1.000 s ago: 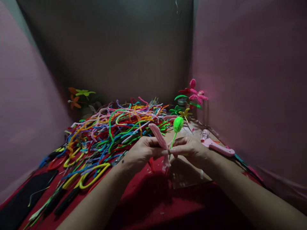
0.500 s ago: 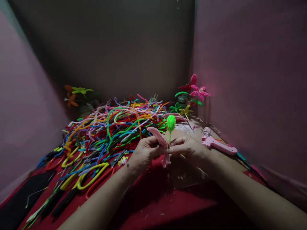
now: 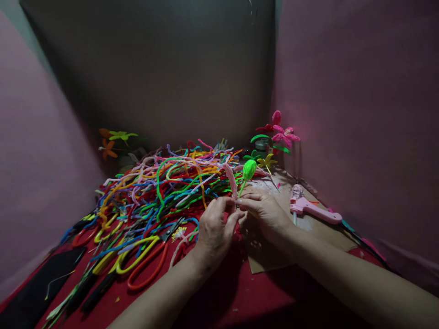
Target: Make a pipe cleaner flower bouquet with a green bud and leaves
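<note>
In the head view, my left hand (image 3: pixel 216 228) is closed, its thumb and fingers at the lower end of a fuzzy pink pipe-cleaner strip (image 3: pixel 230 178). The strip rises from the fingertips and bends over to the left at its top. Just right of it, my right hand (image 3: pixel 265 214) pinches the thin stem of a bright green pipe-cleaner bud (image 3: pixel 249 169), which leans to the right. Both sets of fingertips meet where the strip and stem come together; the exact join is hidden by the fingers.
A big tangled heap of coloured pipe cleaners (image 3: pixel 178 183) lies beyond my left hand. Scissors with red and yellow handles (image 3: pixel 147 260) rest at left, near a black flat object (image 3: pixel 44 283). A pink glue gun (image 3: pixel 315 211) lies on cardboard (image 3: pixel 270 260) at right. Pink pipe-cleaner flowers (image 3: pixel 286 135) stand behind.
The pink strip has gone from slanting left to standing nearly upright beside the stem. The green bud now tilts right. My left hand has turned, with its thumb lower and more extended.
</note>
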A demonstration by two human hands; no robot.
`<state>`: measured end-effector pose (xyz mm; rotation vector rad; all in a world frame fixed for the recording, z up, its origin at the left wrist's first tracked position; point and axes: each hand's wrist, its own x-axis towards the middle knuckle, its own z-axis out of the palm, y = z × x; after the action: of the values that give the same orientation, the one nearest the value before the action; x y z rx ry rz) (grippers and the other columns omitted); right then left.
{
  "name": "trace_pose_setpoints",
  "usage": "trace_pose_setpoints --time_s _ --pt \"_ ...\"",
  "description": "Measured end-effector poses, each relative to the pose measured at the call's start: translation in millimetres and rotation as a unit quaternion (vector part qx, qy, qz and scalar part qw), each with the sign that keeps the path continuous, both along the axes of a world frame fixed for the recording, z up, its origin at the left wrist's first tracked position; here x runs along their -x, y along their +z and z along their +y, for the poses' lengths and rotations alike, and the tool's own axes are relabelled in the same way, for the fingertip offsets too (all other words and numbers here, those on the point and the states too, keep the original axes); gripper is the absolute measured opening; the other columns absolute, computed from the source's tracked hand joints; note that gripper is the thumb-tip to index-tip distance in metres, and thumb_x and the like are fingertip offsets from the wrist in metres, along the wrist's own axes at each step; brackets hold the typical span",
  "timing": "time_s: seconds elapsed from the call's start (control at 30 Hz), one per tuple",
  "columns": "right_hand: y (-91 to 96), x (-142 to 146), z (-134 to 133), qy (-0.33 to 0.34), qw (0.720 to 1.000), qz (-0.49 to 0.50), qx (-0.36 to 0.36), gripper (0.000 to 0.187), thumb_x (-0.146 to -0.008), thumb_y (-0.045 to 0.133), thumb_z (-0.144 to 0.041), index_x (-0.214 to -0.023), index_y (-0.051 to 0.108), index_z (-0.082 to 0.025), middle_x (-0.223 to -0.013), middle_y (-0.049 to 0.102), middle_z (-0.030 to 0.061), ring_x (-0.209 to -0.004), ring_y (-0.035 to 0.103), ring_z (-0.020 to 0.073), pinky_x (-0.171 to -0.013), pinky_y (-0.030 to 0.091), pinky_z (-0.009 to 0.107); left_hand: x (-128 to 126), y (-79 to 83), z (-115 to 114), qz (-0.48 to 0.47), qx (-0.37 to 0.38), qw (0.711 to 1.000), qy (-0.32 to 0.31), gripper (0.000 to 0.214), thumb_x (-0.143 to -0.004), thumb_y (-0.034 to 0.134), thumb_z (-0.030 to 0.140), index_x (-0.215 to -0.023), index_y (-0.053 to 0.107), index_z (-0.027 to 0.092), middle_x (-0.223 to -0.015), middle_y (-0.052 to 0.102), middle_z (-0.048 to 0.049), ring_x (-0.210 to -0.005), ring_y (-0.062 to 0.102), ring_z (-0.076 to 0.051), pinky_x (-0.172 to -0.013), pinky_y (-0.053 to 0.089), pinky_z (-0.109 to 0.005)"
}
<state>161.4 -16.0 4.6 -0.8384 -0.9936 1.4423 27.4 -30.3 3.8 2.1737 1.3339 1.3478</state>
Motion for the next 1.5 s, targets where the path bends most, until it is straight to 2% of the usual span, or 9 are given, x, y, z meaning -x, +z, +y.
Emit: trace_pose_setpoints --time_s 0.13,0.23,0.4,0.6,0.73,1.1,1.23,1.4,1.5 --pt "6.0 3.6 0.6 -0.037 0.998 -0.046 -0.031 0.012 -0.055 0.074 -0.022 -0.055 0.063 -0.017 -0.055 0.058 -0.0027 -0.054 0.049 0.0107 -0.056 0.038 0.026 2.2 -2.1 4.8 -0.084 0.068 0.994 0.004 0.001 -0.077 0.056 0.019 -0.078 0.057 0.019 -0.070 0.061 0.0017 -0.066 0.057 -0.012 -0.065 0.044 -0.024" --pt "5.0 2.2 2.6 -0.005 0.995 -0.088 -0.048 0.017 -0.060 0.073 -0.032 -0.060 0.066 -0.017 -0.057 0.059 -0.0008 -0.052 0.049 0.0116 -0.051 0.038 0.026 3.9 -4.9 9.8 -0.199 0.137 0.969 -0.043 0.005 -0.076 0.059 0.022 -0.075 0.056 0.017 -0.067 0.061 0.0021 -0.063 0.059 -0.012 -0.064 0.046 -0.025" --pt "-3.3 -3.7 6.6 -0.018 0.978 -0.162 -0.134 0.016 -0.070 0.067 -0.033 -0.067 0.071 -0.018 -0.071 0.064 0.0029 -0.074 0.057 0.0175 -0.069 0.045 0.031 1.3 -5.5 14.3 -0.321 0.197 0.922 -0.093 0.010 -0.070 0.064 0.020 -0.072 0.056 0.015 -0.057 0.060 0.0034 -0.052 0.057 -0.011 -0.054 0.047 -0.023" --pt "-6.2 -8.7 8.2 -0.026 0.960 -0.215 -0.180 0.011 -0.073 0.065 -0.027 -0.074 0.072 -0.020 -0.077 0.066 0.0046 -0.081 0.058 0.0205 -0.075 0.044 0.034 -0.7 -4.2 12.2 -0.362 0.230 0.896 -0.114 0.012 -0.068 0.067 0.019 -0.072 0.056 0.014 -0.056 0.063 0.0020 -0.048 0.057 -0.011 -0.049 0.047 -0.022" --pt "-6.8 -11.1 9.1 -0.029 0.943 -0.251 -0.218 0.019 -0.078 0.057 -0.023 -0.065 0.072 -0.020 -0.079 0.065 0.0043 -0.086 0.056 0.0202 -0.081 0.041 0.035 -0.7 -4.5 12.2 -0.371 0.246 0.887 -0.125 0.010 -0.070 0.066 0.017 -0.074 0.058 0.014 -0.058 0.066 0.0003 -0.046 0.057 -0.009 -0.048 0.046 -0.021" --pt "-6.6 -12.7 5.5 -0.024 0.933 -0.289 -0.211 0.028 -0.081 0.053 -0.022 -0.056 0.067 -0.021 -0.068 0.061 0.0027 -0.087 0.053 0.0201 -0.078 0.040 0.034 -1.8 -5.5 13.1 -0.414 0.283 0.852 -0.151 0.015 -0.067 0.071 0.020 -0.072 0.060 0.011 -0.059 0.067 -0.0032 -0.048 0.061 -0.013 -0.047 0.049 -0.023" --pt "-7.7 -12.6 5.4 -0.028 0.931 -0.296 -0.213 0.027 -0.081 0.053 -0.024 -0.059 0.068 -0.021 -0.075 0.063 0.0033 -0.090 0.054 0.0202 -0.077 0.042 0.033 -4.0 -3.4 13.4 -0.463 0.306 0.819 -0.144 0.016 -0.062 0.073 0.016 -0.070 0.061 0.009 -0.057 0.067 -0.0039 -0.048 0.061 -0.012 -0.048 0.049 -0.022" --pt "-6.3 -9.2 3.7 -0.069 0.906 -0.326 -0.261 0.026 -0.079 0.054 -0.021 -0.058 0.070 -0.019 -0.080 0.064 0.0053 -0.095 0.054 0.0208 -0.081 0.043 0.033 -5.3 -1.9 13.0 -0.516 0.346 0.771 -0.140 0.019 -0.056 0.076 0.012 -0.066 0.059 0.010 -0.052 0.063 -0.0015 -0.048 0.060 -0.012 -0.043 0.048 -0.021" --pt "-4.9 -7.7 1.8 -0.086 0.899 -0.334 -0.272 0.025 -0.078 0.055 -0.022 -0.058 0.070 -0.019 -0.082 0.063 0.0063 -0.092 0.055 0.0208 -0.081 0.043 0.034 -5.1 -0.8 12.8 -0.523 0.365 0.757 -0.139 0.019 -0.056 0.075 0.010 -0.064 0.059 0.010 -0.051 0.062 -0.0008 -0.047 0.059 -0.012 -0.042 0.048 -0.020"
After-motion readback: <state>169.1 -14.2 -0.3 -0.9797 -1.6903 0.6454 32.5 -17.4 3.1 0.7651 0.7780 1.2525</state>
